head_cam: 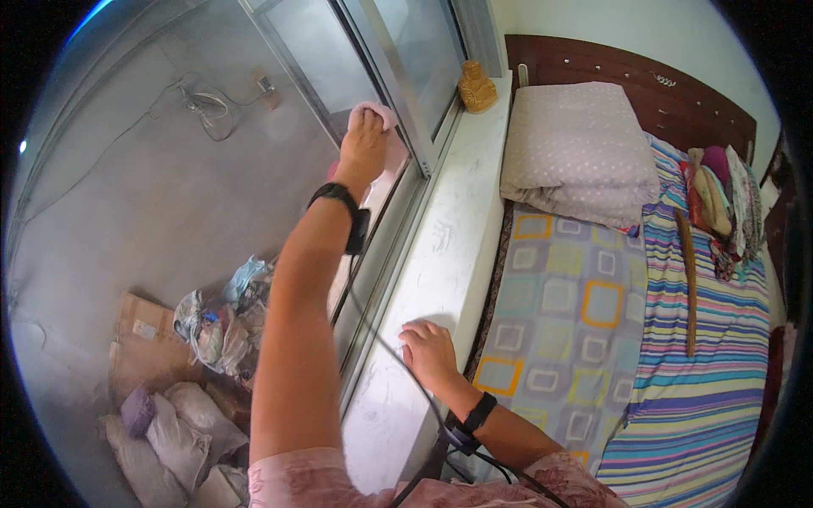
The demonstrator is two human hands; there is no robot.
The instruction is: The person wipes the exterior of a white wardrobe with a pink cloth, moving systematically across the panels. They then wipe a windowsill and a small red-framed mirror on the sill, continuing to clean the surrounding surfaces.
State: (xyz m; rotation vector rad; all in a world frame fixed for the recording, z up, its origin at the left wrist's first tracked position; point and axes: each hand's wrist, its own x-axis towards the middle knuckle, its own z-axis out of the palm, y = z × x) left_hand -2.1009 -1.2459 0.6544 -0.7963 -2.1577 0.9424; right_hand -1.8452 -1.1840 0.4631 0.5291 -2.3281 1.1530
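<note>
My left hand is stretched far forward and presses a folded pink cloth against the sliding window, close to its metal frame. The fingers lie over the cloth, which is partly hidden under them. Through the window pane a grey area outside can be seen. My right hand rests on the white marble-like windowsill, its fingers loosely curled and holding nothing. A dark cable runs from the left wrist band across the sill, past the right hand.
An orange-brown figurine stands at the sill's far end. Right of the sill is a bed with a folded quilt, a wooden stick and piled clothes. Beyond the window lie sacks, a cardboard box and plastic bags.
</note>
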